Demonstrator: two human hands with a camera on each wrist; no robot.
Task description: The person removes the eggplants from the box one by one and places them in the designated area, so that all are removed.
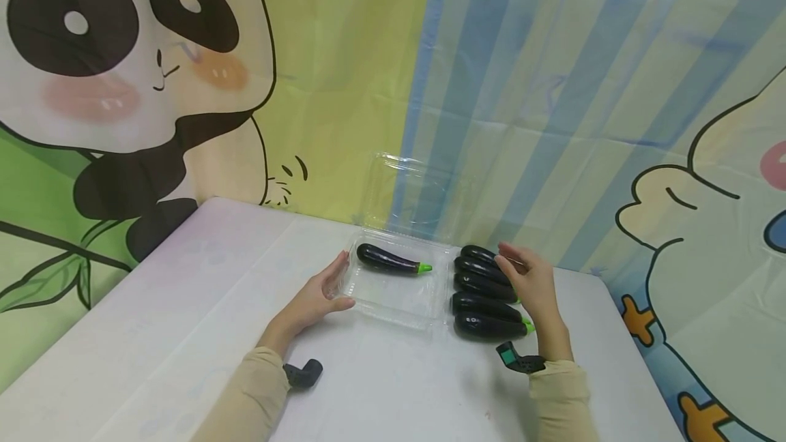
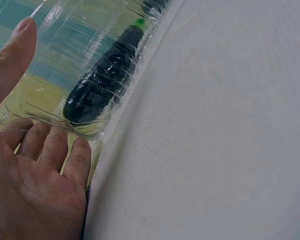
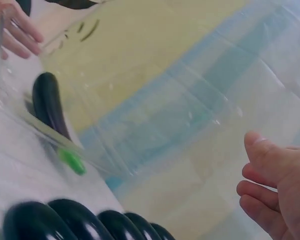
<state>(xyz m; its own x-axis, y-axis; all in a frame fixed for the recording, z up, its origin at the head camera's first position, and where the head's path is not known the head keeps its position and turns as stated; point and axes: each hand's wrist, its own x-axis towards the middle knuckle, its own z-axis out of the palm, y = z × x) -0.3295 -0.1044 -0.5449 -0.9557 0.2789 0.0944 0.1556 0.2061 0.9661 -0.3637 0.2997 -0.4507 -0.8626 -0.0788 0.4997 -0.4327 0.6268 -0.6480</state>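
Observation:
A clear plastic clamshell box [image 1: 383, 300] stands on the table with its lid [image 1: 408, 186] raised at the back. One dark eggplant [image 1: 389, 260] with a green stem lies inside it, toward the far side. My left hand [image 1: 316, 297] is at the box's left side, fingers and thumb spread; in the left wrist view the fingers [image 2: 54, 150] reach the box's edge. To the right of the box, several eggplants [image 1: 482, 304] lie side by side in a row. Over the far end of that row hovers my right hand [image 1: 533, 278], its fingers loosely bent and nothing held.
The white table [image 1: 393, 387] runs up to a printed cloth backdrop [image 1: 522, 87] with cartoon animals. The raised lid stands close to that cloth. Each wrist wears a small black camera mount [image 1: 303, 374].

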